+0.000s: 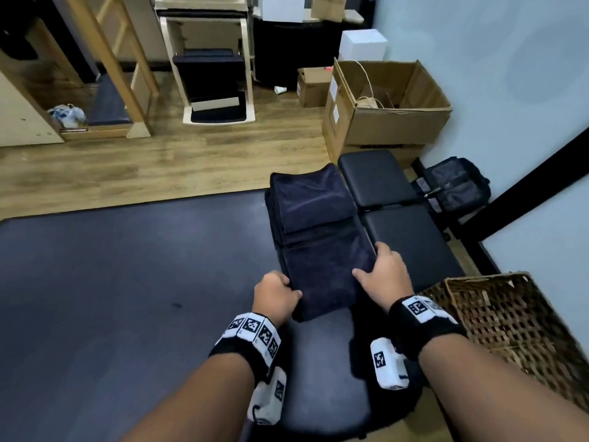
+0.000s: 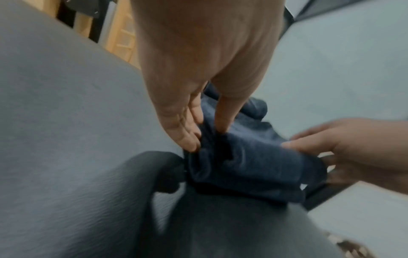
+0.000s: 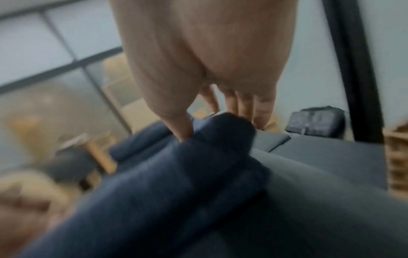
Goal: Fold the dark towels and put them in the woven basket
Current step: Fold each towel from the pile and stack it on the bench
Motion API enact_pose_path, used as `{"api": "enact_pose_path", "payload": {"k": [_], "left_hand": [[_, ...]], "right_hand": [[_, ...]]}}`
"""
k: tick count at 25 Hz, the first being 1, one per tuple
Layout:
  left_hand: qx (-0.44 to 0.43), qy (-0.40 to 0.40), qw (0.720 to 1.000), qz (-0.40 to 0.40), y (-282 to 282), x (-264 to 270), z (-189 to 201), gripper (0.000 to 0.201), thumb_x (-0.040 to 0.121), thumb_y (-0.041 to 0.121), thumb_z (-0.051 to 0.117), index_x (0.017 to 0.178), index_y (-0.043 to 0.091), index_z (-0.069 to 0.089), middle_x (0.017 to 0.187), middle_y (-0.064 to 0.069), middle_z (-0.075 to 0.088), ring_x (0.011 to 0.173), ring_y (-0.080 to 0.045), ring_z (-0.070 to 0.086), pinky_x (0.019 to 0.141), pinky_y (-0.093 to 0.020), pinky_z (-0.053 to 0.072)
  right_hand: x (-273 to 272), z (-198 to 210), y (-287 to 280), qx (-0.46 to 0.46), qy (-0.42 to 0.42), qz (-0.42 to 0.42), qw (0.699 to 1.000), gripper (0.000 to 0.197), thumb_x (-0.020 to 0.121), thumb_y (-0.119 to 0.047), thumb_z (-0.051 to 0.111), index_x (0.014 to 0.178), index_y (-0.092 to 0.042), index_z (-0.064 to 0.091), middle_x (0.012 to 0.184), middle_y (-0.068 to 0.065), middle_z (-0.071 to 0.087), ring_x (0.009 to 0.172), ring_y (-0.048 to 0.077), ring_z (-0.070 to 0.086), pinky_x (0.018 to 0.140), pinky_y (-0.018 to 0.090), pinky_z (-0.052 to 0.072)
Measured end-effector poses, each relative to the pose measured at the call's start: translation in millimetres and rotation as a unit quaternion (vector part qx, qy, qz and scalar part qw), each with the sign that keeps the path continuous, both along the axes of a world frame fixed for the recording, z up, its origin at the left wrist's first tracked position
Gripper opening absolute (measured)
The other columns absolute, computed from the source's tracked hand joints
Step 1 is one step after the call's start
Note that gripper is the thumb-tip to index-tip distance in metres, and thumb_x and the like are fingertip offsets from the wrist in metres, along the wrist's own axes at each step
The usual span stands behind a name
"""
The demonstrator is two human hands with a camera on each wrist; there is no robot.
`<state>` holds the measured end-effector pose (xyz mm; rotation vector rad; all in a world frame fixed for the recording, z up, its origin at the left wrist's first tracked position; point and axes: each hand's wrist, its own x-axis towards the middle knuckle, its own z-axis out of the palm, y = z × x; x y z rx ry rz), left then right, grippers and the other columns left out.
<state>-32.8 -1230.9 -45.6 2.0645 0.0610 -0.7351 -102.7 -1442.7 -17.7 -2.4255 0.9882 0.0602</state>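
Black padded bench (image 1: pixel 411 237) right of centre, woven basket (image 1: pixel 516 327) near right. Folded dark towel (image 1: pixel 328 275) on the bench's near-left part — towel stack (image 1: pixel 312 199) (also dark) just beyond. Left hand (image 1: pixel 275 293) pinches its left edge, right hand (image 1: pixel 387 271) grips the right.

Both bare forearms reach forward from the near edge, each wrist wrapped in a black band carrying white marker blocks. The left hand (image 1: pixel 276 296) sits lower and nearer, knuckles up, its thumb on top and fingers (image 2: pixel 187 137) curled under, pinching an edge. The right hand (image 1: pixel 384 272) lies slightly farther and to the right, thumb spread inward, fingers (image 3: pixel 243 108) curled over the far side.
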Motion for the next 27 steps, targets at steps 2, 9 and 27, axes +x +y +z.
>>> {"api": "enact_pose_path", "payload": {"k": [2, 9, 27], "left_hand": [[0.078, -0.029, 0.996, -0.043, 8.9, -16.3, -0.1, 0.021, 0.074, 0.022, 0.076, 0.066, 0.022, 0.056, 0.083, -0.005, 0.072, 0.091, -0.026, 0.067, 0.081, -0.027, 0.051], [0.142, -0.02, 0.989, -0.034, 141.3, -83.5, -6.2, 0.02, 0.083, 0.026, 0.069, 0.067, 0.023, 0.057, 0.075, 0.001, 0.066, 0.082, -0.02, 0.065, 0.07, -0.023, 0.042], [-0.003, 0.203, 0.754, 0.625, 581.7, -592.6, -74.2, 0.014, 0.087, 0.004, 0.056, 0.074, 0.004, 0.063, 0.065, -0.012, 0.067, 0.049, -0.023, 0.055, 0.047, -0.022, 0.035]], "right_hand": [[-18.6, -13.5, 6.0, -0.108, -0.008, 0.066, 0.992, 0.057, 0.076, -0.032, 0.082, 0.121, -0.011, 0.055, 0.115, 0.018, 0.056, 0.107, 0.042, 0.055, 0.09, 0.049, 0.049], [-65.7, -26.9, 86.0, -0.049, -0.013, 0.282, 0.958, 0.023, 0.082, -0.028, 0.071, 0.102, -0.023, 0.061, 0.093, -0.001, 0.059, 0.089, 0.028, 0.064, 0.075, 0.04, 0.051], [-122.9, -75.3, 522.6, -0.109, 0.355, 0.703, 0.606, 0.018, 0.091, -0.044, 0.067, 0.105, -0.033, 0.064, 0.118, -0.007, 0.068, 0.115, 0.011, 0.063, 0.101, 0.025, 0.047]]}}
